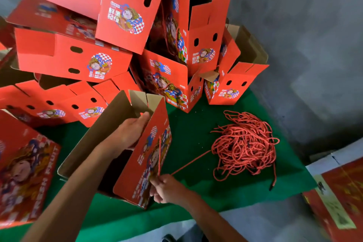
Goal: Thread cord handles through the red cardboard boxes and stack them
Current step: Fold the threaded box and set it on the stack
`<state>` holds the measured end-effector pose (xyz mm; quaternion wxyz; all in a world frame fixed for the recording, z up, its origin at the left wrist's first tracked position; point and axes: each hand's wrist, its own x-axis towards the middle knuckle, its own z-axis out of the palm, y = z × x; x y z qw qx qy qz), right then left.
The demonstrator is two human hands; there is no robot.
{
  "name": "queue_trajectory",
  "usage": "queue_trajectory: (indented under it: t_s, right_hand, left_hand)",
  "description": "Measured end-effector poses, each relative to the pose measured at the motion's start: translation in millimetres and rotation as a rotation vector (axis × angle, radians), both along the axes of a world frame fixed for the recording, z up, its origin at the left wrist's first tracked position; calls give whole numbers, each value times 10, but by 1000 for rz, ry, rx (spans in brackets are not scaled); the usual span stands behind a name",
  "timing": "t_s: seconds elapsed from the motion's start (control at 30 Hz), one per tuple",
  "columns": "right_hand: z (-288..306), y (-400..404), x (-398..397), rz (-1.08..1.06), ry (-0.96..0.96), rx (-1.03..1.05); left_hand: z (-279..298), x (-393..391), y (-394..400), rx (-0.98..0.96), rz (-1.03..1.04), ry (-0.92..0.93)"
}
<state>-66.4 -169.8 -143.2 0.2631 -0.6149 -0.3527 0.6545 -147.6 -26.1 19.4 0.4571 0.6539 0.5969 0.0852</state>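
the boxes (pixel 137 155) are corrugated cardboard, printed red with a faint sheen outside and raw matt brown inside, the cords (pixel 245 147) are twisted red rope with a rough fibrous look, the cloth (pixel 188 129) is matt green felt-like fabric, and the floor (pixel 314 35) is dull grey concrete.

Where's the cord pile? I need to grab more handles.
In the head view the cord pile lies on the green cloth, right of the open box and the right hand.
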Motion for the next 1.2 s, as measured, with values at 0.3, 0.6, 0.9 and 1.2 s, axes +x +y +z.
queue_trajectory:
  t_s: [0.3,0.6,0.9,1.2]
  right_hand:
    - [-224,-141,199,-22,-345,-1]
    - [-286,-314,1069,42,-1074,22]
    - [-227,-306,821,38,-647,42]
    - [-340,-355,812,-281,-801,64]
  left_hand:
    - [70,-139,-202,-136,-146,30]
    - [82,-443,-313,-295,-242,99]
    - [29,-484,-309,-299,-195,53]
    - [2,-474,-250,-307,-65,79]
